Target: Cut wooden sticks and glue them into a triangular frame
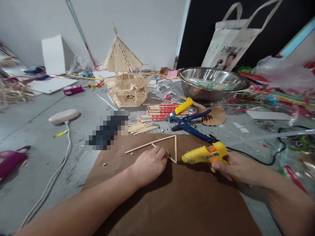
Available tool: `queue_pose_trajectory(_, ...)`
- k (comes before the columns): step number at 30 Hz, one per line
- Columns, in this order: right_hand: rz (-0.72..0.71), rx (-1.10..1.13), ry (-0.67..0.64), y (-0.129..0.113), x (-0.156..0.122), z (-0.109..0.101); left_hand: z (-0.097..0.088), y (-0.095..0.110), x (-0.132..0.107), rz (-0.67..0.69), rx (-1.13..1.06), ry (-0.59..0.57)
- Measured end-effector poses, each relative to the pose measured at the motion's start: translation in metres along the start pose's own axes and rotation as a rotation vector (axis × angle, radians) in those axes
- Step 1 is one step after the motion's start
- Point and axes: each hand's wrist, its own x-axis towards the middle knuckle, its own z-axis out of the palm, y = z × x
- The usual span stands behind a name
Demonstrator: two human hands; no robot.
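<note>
A triangle of thin wooden sticks [162, 141] lies on a brown cardboard sheet [172, 203]. My left hand [150, 164] rests on the sheet with its fingers curled, pinching the lower stick of the triangle. My right hand [233, 167] grips a yellow hot glue gun [205, 154], whose nozzle points left at the triangle's lower right corner. The gun's black cord [261, 160] runs off to the right.
Behind the sheet lie loose sticks [141, 127], red-wrapped chopsticks [157, 113], a yellow-handled knife [180, 107] and blue-handled cutters [189, 124]. A stick-built pavilion model [124, 75] stands further back, a steel bowl [211, 82] to its right. A white cable [56, 170] crosses the floor on the left.
</note>
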Motion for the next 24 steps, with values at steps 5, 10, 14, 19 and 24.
queue_pose_trajectory(5, -0.003, -0.02, 0.004, -0.0017, 0.0, 0.001, -0.0016, 0.0005, -0.0003, -0.006, 0.005, -0.014)
queue_pose_trajectory(10, -0.004, -0.025, -0.001, -0.0028, -0.0003, 0.0024, -0.0002, 0.0008, -0.0012, -0.011, 0.006, -0.013)
queue_pose_trajectory(14, 0.004, -0.02, -0.002, -0.0035, 0.0007, 0.0033, -0.0005, 0.0016, -0.0007, -0.021, -0.006, -0.032)
queue_pose_trajectory(19, -0.006, -0.038, 0.004, -0.0031, 0.0017, 0.0033, -0.0006, 0.0018, -0.0003, -0.032, -0.009, -0.046)
queue_pose_trajectory(24, -0.009, -0.069, -0.004, -0.0007, 0.0032, 0.0028, 0.0004, 0.0014, -0.0007, -0.025, -0.005, -0.039)
